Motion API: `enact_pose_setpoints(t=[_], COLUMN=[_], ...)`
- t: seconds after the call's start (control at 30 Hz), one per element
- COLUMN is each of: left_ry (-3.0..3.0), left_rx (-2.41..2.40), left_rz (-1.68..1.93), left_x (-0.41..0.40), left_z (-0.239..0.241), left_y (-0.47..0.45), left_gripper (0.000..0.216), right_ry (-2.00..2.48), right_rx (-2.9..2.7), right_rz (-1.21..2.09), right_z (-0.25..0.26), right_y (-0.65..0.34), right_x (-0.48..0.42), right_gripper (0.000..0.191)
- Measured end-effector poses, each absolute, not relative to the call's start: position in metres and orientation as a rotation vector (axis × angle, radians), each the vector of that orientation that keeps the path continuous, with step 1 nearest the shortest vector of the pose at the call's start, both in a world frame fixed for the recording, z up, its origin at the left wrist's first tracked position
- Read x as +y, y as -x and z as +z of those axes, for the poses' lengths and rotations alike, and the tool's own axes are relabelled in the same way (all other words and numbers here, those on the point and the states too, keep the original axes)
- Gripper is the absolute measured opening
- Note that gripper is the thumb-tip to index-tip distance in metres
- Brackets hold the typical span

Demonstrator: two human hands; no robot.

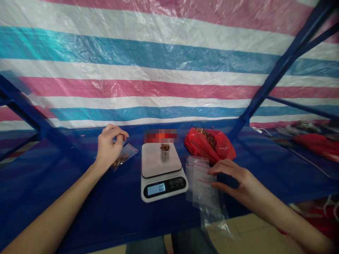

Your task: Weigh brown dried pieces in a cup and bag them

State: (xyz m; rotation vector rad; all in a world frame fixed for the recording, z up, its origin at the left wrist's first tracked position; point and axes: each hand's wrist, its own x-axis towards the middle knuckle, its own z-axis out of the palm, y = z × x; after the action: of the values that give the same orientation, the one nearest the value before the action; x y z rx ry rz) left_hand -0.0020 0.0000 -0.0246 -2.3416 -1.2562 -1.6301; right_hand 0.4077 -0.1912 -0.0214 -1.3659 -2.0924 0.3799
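My left hand (pixel 109 145) is closed in a pinch on the top of a small clear zip bag (pixel 124 157) with brown bits inside, resting on the blue shelf. My right hand (pixel 233 178) lies flat, fingers stretched, on a stack of empty clear zip bags (pixel 201 178) to the right of a white digital scale (pixel 161 169). On the scale's plate stands a small metal cup (pixel 164 151) holding brown bits; the display reads zero.
A red plastic bag (pixel 209 144) full of brown bits lies behind the stack. Blue metal shelf posts (pixel 267 86) slant at right and left. A striped tarp (pixel 159 63) hangs behind. More red bags (pixel 317 144) lie far right.
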Motion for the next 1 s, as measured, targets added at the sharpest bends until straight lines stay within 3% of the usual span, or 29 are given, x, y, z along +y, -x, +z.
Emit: enact_pose_setpoints(t=[0.13,0.47,1.0], left_ry=[2.394,2.417,2.471], left_rx=[-1.217,-1.268,-1.297], left_rz=[-1.606,-1.604,-1.595], left_x=[-0.003,-0.003,-0.011], left_z=[-0.025,-0.027,-0.021], left_y=[-0.002,-0.002,-0.012], left_gripper=[0.030,0.030,0.031], right_ry=[1.441,1.357,1.292], right_rx=[-2.130,-2.265,-2.276], right_rz=[0.247,-0.076,-0.021], right_z=[-0.042,-0.044,0.034], right_y=[-0.400,-0.392,-0.385], right_x=[-0.200,-0.160,-0.104], right_gripper=[0.020,0.015,0.018])
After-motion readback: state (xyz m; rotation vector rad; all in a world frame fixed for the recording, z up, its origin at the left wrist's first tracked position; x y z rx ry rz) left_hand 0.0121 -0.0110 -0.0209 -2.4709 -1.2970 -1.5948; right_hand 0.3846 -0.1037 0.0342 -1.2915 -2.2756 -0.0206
